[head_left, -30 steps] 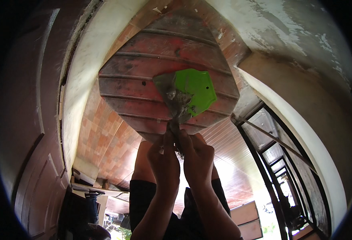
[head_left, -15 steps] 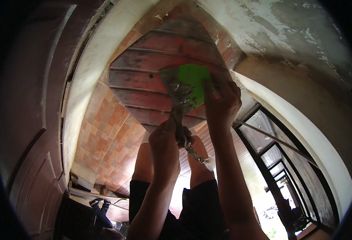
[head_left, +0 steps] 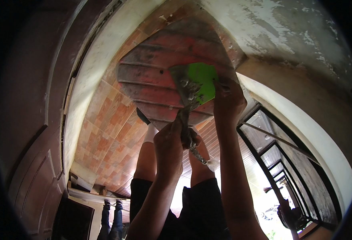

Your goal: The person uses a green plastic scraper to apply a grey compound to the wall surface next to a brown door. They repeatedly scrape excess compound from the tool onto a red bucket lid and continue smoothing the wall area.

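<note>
My left hand [head_left: 170, 140] is closed around the handle of a putty-smeared trowel [head_left: 190, 86], whose grey blade points away from me. My right hand [head_left: 230, 100] pinches the right edge of a flat green plastic scraper [head_left: 205, 76]. The scraper lies against the trowel's blade, and grey putty clings where the two meet. Behind both tools is a worn red, ridged board [head_left: 144, 90], dusty and dark along its edges. Whether the tools touch the board I cannot tell. The handle's tail end [head_left: 198, 154] sticks out below my left hand.
Brown tiles [head_left: 104, 132] cover the floor. A dark panelled door [head_left: 28, 160] stands at the left, a patchy plastered wall [head_left: 272, 32] at the upper right. Dark-framed windows [head_left: 272, 156] run along the right. Another person's legs [head_left: 112, 220] show at the lower left.
Both hands, the trowel and the scraper have shifted slightly right in the picture, and the board too. The other person's legs have changed position.
</note>
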The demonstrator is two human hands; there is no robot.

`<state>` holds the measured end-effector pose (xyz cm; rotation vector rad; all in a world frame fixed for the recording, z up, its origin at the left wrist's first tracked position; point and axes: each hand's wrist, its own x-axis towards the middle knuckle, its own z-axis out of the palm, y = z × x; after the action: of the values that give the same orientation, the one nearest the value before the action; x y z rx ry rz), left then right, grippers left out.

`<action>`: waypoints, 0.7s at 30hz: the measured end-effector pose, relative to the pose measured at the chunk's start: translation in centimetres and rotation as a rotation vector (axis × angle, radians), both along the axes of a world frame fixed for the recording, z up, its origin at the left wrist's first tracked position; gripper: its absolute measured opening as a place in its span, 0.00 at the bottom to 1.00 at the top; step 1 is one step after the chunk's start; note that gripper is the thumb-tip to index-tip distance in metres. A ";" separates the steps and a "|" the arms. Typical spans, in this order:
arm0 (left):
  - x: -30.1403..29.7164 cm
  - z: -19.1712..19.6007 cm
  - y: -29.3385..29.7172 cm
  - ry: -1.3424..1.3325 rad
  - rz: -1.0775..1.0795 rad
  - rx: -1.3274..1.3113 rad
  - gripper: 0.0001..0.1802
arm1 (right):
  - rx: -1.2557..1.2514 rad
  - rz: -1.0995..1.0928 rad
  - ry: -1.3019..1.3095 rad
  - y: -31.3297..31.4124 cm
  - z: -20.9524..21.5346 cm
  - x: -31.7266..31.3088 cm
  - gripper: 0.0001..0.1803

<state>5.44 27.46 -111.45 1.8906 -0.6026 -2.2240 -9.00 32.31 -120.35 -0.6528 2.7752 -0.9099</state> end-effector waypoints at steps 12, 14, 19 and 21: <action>0.6 0.2 0.6 -0.055 -0.032 0.059 0.19 | 0.081 -0.067 0.052 4.8 -0.2 3.6 0.10; 0.6 0.2 0.6 -0.063 -0.056 0.037 0.20 | 0.062 -0.122 -0.031 5.4 0.0 4.4 0.10; 0.8 0.4 0.7 -0.052 -0.075 0.035 0.21 | -0.082 -0.379 -0.282 5.9 0.3 6.4 0.11; 0.9 0.3 0.8 -0.040 -0.079 0.034 0.21 | -0.175 -0.446 -0.351 6.0 0.1 6.8 0.13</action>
<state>6.38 28.30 -111.12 1.9653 -0.6615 -2.2625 -2.25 38.32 -120.23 0.1187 2.5722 -1.2202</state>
